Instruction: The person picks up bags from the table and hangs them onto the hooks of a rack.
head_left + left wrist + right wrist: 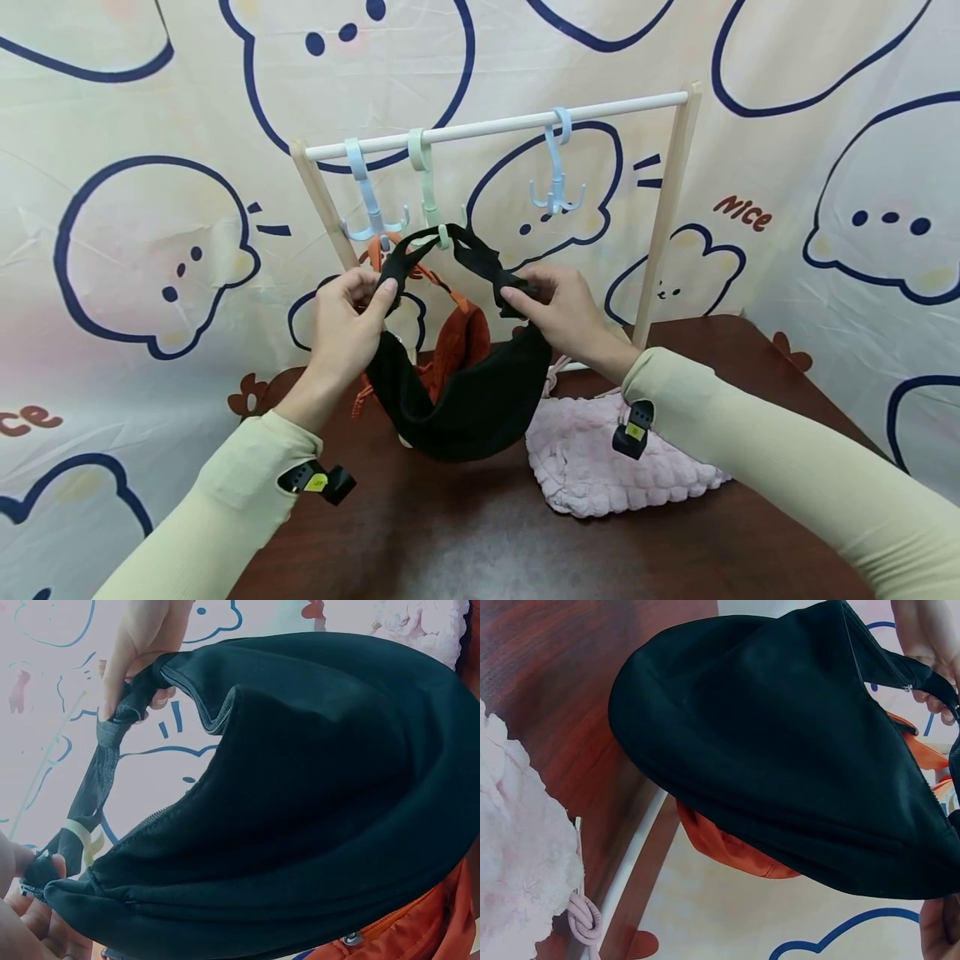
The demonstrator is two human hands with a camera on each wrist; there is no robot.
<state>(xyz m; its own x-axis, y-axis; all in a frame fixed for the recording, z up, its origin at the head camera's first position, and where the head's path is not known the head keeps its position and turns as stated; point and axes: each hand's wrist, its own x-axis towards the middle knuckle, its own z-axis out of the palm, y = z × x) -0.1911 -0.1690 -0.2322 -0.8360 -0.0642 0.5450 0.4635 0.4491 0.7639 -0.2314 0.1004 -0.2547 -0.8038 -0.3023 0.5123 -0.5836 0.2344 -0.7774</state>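
A black zippered shoulder bag (465, 417) hangs with its body sagging in a curve and its strap arched upward. The top of the strap passes at a lower prong of the green hook hanger (426, 179). My left hand (345, 317) pinches the strap's left end between thumb and fingers, and my right hand (562, 308) pinches the knotted right end. In the left wrist view the bag's zip opening gapes between both hands. Behind the black bag hangs an orange bag (461, 333), partly hidden, its strap on the left blue hook hanger (367, 196).
A white rail (495, 127) on wooden posts (666, 217) carries the hangers. Another blue hook hanger (557, 171) hangs farther right with bare prongs. A fluffy pink bag (600, 467) lies on the brown table (450, 533), below my right forearm. A cartoon-print cloth (150, 250) stands behind.
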